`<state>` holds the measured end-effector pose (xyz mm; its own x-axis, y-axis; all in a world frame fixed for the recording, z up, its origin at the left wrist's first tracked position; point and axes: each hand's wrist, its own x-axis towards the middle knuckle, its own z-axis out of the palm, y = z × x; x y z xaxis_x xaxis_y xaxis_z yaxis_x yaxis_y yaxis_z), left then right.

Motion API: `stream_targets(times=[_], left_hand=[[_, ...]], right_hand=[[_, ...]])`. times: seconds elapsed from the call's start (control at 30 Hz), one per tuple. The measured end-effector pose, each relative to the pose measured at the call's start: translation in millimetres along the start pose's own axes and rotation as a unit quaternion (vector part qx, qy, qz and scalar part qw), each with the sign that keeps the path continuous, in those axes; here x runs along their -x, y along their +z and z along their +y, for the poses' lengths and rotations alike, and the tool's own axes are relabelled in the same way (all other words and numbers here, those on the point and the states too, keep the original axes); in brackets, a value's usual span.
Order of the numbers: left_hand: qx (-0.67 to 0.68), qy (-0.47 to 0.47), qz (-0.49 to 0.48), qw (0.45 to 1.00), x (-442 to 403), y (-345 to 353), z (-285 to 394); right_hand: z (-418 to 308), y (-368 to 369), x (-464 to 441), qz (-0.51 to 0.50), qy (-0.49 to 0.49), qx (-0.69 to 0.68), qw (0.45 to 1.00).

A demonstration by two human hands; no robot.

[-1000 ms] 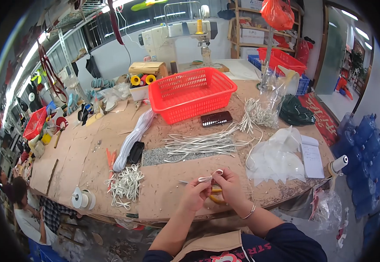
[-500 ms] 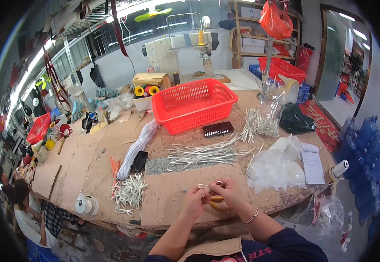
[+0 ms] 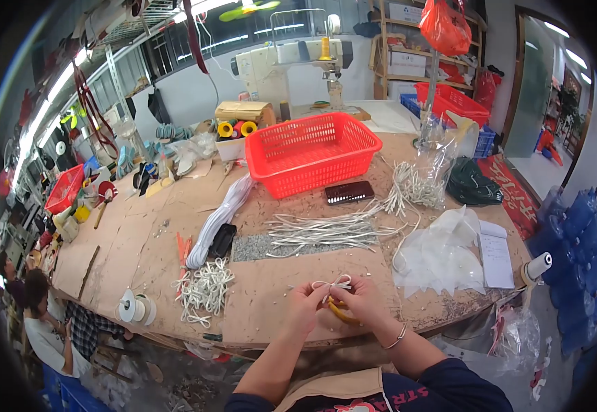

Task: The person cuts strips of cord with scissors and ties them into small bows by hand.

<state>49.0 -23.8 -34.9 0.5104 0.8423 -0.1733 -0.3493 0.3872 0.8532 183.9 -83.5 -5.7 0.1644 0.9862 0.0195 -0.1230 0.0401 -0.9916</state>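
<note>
Between my two hands, near the table's front edge, a white cord (image 3: pixel 331 283) forms small loops. My left hand (image 3: pixel 305 303) pinches its left side, and my right hand (image 3: pixel 360 299) pinches the right side with the fingertips close together. Scissors with yellow handles (image 3: pixel 343 314) lie beneath my hands, partly hidden by them. Beyond, long white cords (image 3: pixel 322 230) are spread over a grey speckled slab (image 3: pixel 250 248). A pile of looped white cords (image 3: pixel 204 288) rests to the left.
A red basket (image 3: pixel 312 154) stands behind a dark phone (image 3: pixel 349 193). White sheets (image 3: pixel 439 254) and a notepad (image 3: pixel 495 255) lie on the right; a thread cone (image 3: pixel 537 265) stands at the edge. A white spool (image 3: pixel 137 308) is at left. A seated person (image 3: pixel 51 336) is at far left.
My fingertips have come closer together, and the cord now shows loops on both sides instead of one. The camera view has shifted slightly.
</note>
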Motion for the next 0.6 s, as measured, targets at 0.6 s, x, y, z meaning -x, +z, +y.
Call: stream_targets(times=[0.6], left_hand=[[-0.092, 0.005, -0.019, 0.996, -3, -22, 32]], right_hand=[[-4, -29, 6, -0.066, -0.127, 0.497, 0.856]])
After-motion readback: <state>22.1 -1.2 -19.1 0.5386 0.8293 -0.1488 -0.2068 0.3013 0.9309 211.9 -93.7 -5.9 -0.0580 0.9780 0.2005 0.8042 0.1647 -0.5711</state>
